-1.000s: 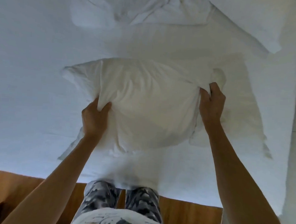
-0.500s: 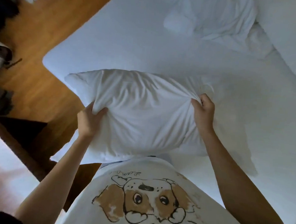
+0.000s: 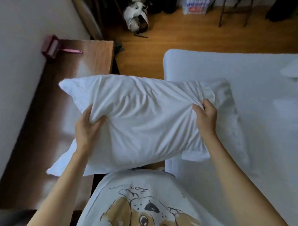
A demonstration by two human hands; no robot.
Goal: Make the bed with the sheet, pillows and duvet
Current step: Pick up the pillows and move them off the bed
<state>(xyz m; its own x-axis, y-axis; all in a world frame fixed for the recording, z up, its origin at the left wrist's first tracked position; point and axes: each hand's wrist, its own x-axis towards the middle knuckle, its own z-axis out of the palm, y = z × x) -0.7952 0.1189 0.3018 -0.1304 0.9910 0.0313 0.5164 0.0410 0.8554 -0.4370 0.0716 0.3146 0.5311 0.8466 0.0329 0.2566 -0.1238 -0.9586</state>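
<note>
Pillow [image 3: 139, 122] has swung off the bed [image 3: 247, 79] toward the bench [image 3: 89, 60], long axis left-right, left hand [image 3: 87, 127] and right hand [image 3: 206, 118] each bunching cover, bed lying right, seemingly nearer the right hand.

- 1 white pillow [image 3: 141, 122], held up left of the bed [image 3: 247, 69]
- 2 hands on it: left hand [image 3: 87, 127], right hand [image 3: 206, 117]
- 1 bed
- 1 wooden table [image 3: 89, 60], left of bed
- 1 dark red box [image 3: 51, 46], on table
- 1 pink object [image 3: 72, 51], beside box
</note>
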